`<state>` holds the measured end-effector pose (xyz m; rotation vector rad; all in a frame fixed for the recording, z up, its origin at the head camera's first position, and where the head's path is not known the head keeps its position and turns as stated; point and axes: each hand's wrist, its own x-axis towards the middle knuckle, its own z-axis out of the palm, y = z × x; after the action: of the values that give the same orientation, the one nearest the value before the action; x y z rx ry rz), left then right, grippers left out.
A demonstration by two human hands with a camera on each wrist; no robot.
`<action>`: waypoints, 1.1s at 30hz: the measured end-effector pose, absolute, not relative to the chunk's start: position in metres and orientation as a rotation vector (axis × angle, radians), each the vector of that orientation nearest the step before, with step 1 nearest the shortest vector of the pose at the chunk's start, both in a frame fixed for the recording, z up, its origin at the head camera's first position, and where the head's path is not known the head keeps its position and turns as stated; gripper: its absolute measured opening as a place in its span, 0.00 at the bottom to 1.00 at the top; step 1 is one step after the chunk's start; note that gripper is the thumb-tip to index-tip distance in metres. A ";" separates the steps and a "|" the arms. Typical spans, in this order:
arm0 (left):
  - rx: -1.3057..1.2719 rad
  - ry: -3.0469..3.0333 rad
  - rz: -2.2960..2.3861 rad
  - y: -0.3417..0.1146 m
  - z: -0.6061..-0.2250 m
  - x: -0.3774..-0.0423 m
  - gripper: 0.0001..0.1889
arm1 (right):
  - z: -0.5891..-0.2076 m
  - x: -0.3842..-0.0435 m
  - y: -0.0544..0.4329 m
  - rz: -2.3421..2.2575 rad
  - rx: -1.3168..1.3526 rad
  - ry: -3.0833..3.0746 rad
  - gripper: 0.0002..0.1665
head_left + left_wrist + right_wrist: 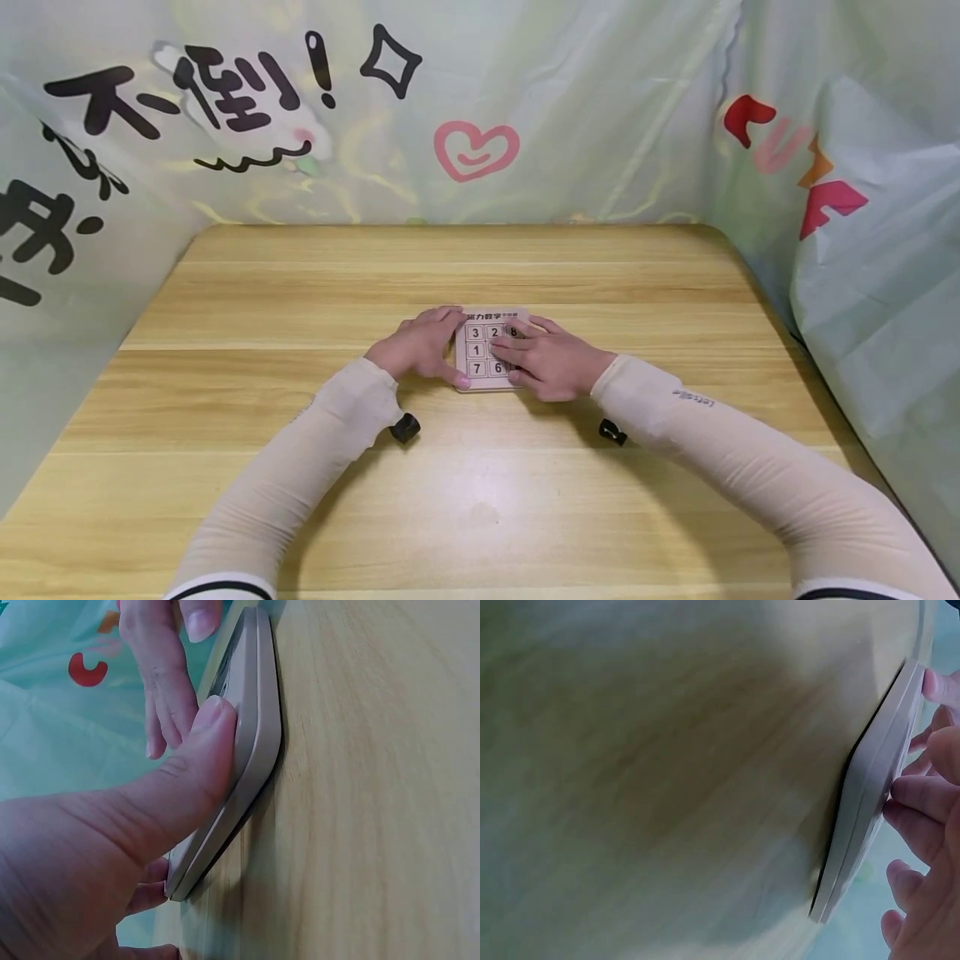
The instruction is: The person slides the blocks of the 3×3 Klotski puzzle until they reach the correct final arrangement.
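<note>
A flat, square number slide puzzle (pixel 477 351) with rounded corners lies on the wooden table. Tiles reading 3, 2, 8, 1, 7 and 6 show in the head view; the rest are covered by fingers. My left hand (pixel 422 343) holds the puzzle's left side, thumb at the near corner and fingers at the far one. In the left wrist view, the thumb (pixel 187 772) presses on the top rim. From the right, my right hand (pixel 558 362) reaches over the puzzle, fingers extended. Its fingertips (pixel 901 791) touch the tile face in the right wrist view.
The wooden table (pixel 480 500) spreads around the puzzle on all sides. Behind it and along both sides hangs a pale green printed sheet (pixel 585 108), bulging inward at the right (pixel 885 300). Both forearms wear beige sleeves (pixel 322 450) with black wrist mounts (pixel 406 428).
</note>
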<state>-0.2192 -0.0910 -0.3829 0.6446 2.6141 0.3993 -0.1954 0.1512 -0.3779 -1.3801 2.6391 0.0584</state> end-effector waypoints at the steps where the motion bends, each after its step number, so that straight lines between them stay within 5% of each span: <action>1: 0.646 2.615 0.401 -0.091 -0.383 -0.219 0.60 | -0.378 -0.196 0.153 0.056 -1.366 2.642 0.30; 33: 0.620 2.611 0.408 -0.090 -0.384 -0.220 0.60 | -0.377 -0.188 0.177 0.051 -1.331 2.679 0.30</action>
<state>-0.2199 -0.0905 -0.3836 0.6201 2.6108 0.4080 -0.1880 0.1768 -0.3773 -1.3314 2.6792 0.0509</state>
